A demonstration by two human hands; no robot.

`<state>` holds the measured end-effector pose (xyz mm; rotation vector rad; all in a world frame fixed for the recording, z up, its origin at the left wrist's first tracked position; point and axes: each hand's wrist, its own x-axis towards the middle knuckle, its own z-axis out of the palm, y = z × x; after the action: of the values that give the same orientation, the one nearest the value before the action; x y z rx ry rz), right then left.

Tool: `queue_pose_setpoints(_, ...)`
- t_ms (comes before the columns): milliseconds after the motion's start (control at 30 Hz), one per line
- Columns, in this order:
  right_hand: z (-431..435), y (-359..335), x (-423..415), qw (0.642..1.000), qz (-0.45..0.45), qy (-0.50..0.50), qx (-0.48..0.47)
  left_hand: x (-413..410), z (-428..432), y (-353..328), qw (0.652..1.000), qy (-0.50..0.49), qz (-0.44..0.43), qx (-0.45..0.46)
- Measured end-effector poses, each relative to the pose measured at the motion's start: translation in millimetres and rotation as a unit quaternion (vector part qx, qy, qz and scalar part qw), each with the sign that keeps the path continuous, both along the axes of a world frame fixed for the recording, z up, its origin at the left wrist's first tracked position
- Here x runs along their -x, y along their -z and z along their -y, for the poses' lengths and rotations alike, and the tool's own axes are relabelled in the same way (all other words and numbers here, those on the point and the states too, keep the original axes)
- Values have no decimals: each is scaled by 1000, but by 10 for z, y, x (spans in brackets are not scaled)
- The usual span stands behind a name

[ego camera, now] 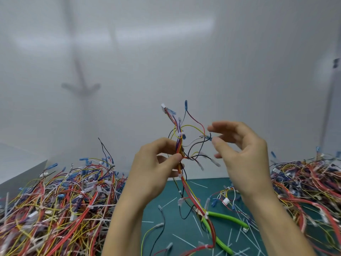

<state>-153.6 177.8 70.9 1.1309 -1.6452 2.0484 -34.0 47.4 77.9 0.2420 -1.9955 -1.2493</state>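
We found no text, number or brand that we could read, neither on the wire harness [180, 145] nor on the green mat [184, 233]. A small white connector [226, 201] on the mat carried some faint marks, but they were too small for us to tell.
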Motion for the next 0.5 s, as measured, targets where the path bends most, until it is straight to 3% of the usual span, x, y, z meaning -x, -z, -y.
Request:
queue_pose_setpoints(100,-29,13,92,996,47,31,-74,-27,22,-15,1000,1,-18,-14)
queue_pose_setpoints(200,-37,21,113,976,123,-63,-168,-29,4,-21,999,12,-27,-24)
queue_pose_setpoints(300,-22,22,64,962,158,-155,-162,-19,-15,-15,999,20,-30,-36)
queue_pose_setpoints(500,-47,-2,39,963,164,-183,-114,-17,-22,-16,997,30,-39,-53)
